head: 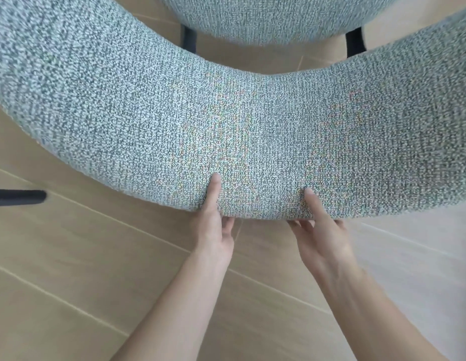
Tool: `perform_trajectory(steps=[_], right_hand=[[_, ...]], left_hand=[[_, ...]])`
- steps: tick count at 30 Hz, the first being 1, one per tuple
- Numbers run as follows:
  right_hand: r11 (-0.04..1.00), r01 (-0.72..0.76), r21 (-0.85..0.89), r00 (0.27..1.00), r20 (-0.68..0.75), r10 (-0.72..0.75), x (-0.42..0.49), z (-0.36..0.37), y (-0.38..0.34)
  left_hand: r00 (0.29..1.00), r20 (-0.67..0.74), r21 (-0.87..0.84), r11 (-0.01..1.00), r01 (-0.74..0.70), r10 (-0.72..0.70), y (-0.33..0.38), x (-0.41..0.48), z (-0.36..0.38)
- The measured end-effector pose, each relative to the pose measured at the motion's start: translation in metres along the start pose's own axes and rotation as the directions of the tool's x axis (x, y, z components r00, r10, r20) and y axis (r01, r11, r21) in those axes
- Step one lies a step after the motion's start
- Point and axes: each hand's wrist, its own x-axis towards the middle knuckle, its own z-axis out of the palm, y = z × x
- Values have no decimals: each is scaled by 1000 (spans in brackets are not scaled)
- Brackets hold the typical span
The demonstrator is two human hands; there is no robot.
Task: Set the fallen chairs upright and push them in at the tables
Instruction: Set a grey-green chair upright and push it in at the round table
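Observation:
A chair with a curved, padded backrest (239,121) in speckled grey-green fabric fills most of the head view. Its round seat (273,19) shows at the top, with two dark posts (188,39) joining seat and backrest. My left hand (213,225) grips the backrest's near edge, thumb on top and fingers underneath. My right hand (320,230) grips the same edge just to the right, in the same way. The chair's legs below the seat are hidden.
Light wooden floor planks (83,269) run under everything. A dark chair leg tip (21,197) pokes in from the left edge, near the floor. No table is in view.

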Motion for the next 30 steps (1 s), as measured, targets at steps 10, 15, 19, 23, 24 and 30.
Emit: perform_trajectory(steps=[10, 15, 19, 23, 24, 30], right_hand=[[995, 85, -60, 995, -56, -88, -191, 120, -206], [973, 189, -135, 982, 36, -185, -235, 245, -339], [947, 253, -199, 967, 41, -250, -225, 361, -421], [941, 256, -220, 964, -12, -265, -202, 461, -483], [944, 251, -212, 965, -17, -260, -197, 481, -496], [944, 264, -196, 960, -40, -276, -163, 567, -546]], left_hand=[[991, -96, 87, 992, -87, 96, 164, -220, 109], [974, -102, 56, 979, -196, 201, 288, -290, 232], [947, -79, 25, 951, -309, 310, 390, -298, 340], [950, -74, 30, 953, -303, 304, 469, -285, 429], [949, -73, 33, 952, -305, 306, 485, -281, 448], [948, -145, 121, 956, -266, 283, 548, -260, 531]])
